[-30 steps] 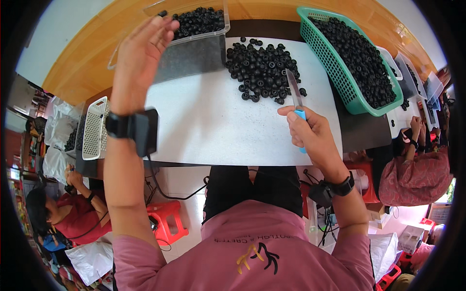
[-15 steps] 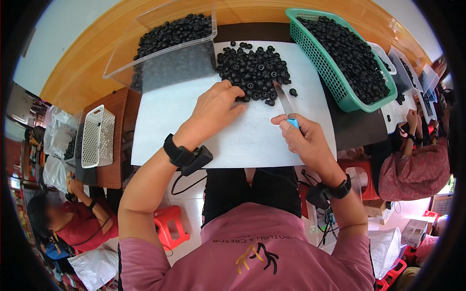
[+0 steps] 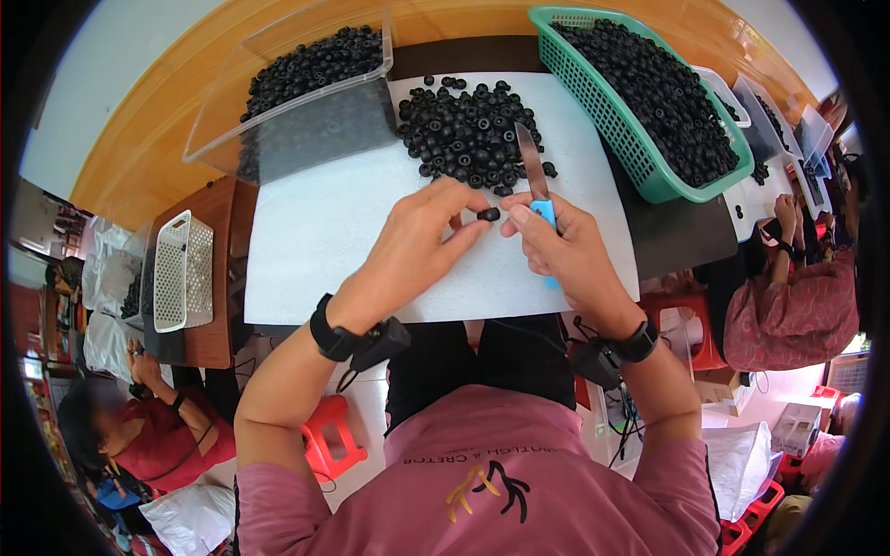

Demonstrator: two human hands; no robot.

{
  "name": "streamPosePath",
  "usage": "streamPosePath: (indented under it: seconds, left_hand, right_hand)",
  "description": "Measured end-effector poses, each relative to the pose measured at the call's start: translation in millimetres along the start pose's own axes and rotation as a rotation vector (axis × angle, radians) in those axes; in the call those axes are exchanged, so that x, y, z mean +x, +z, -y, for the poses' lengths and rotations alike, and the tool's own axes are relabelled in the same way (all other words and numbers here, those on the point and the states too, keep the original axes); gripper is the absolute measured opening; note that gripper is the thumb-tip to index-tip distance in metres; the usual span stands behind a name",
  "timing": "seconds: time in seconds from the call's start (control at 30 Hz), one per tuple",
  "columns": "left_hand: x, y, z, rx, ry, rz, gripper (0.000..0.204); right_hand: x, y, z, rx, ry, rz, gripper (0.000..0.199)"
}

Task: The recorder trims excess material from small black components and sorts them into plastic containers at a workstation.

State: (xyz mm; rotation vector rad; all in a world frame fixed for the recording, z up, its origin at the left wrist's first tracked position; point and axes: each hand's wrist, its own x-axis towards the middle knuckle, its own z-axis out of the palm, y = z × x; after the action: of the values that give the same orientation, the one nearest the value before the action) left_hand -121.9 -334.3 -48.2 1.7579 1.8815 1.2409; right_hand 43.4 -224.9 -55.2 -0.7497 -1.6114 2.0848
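Note:
Between the thumb and forefinger of my left hand (image 3: 428,227) is pinched one small black rubber-like part (image 3: 489,214). My right hand (image 3: 559,236) is closed round the light blue handle of a knife (image 3: 532,159), its blade pointing up and away. The fingertips of both hands are close together over a white board (image 3: 324,250). Just beyond them a heap of small black parts (image 3: 468,134), round with holes, lies on the board. The blade's tip reaches over the heap's right side.
A clear plastic bin (image 3: 320,120) of black parts stands at the far left, a green basket (image 3: 649,120) of them at the far right. A white basket (image 3: 185,273) sits on a brown table at left. People sit at both sides; a red stool (image 3: 332,435) is below.
My left hand has drawn back from the heap with a black part in its fingers. My right hand has shifted left, and the knife now points more upright. The view has shifted slightly.

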Motion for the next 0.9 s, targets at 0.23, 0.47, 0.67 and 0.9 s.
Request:
streamPosePath:
  seconds: [0.23,0.47,0.67,0.9]
  left_hand:
    - [-19,11,-5,-0.307,-0.1,-0.086,0.015]
    - [-29,17,-11,-0.795,-0.279,-0.213,0.018]
    - [-39,11,-12,-0.88,-0.303,-0.069,0.024]
    - [-42,11,-9,-0.789,-0.203,-0.143,0.024]
  right_hand:
    - [-6,4,8,-0.003,-0.013,0.052,0.022]
    - [-12,8,12,-0.21,-0.117,0.092,0.018]
    - [-17,14,12,-0.221,-0.176,0.094,0.018]
    - [-22,16,18,-0.157,-0.114,0.101,0.02]
